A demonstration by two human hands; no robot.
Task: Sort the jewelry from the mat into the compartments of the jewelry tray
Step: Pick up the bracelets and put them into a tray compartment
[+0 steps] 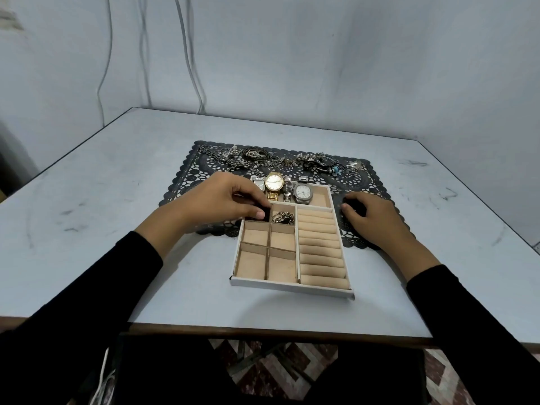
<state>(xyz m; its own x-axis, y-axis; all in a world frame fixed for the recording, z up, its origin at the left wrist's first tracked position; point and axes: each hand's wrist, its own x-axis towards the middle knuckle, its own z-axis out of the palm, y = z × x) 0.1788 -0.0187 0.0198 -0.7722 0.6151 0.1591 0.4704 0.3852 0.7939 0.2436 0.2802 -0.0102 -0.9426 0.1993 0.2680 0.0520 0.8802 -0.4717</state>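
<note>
Jewelry tray (292, 288) overlaps mat (187, 182), watches (274, 182) inside; left fingers (254, 213) pinch a dark item (265, 213), right fingers (352, 213) loosely curled.

A pale grey-blue table (117, 229) with dark scuffs and a brown front edge. On it, a black mat (187, 182) in a lace cut-out pattern with scalloped edges. The tray (292, 289) is white outside, lined beige. One watch (274, 182) is gold with a white dial, another (302, 192) silver. Silver chain (283, 216); one turquoise bead (336, 170). Black sleeves (87, 302). Floor (306, 372) in dark-red and white chevrons.
</note>
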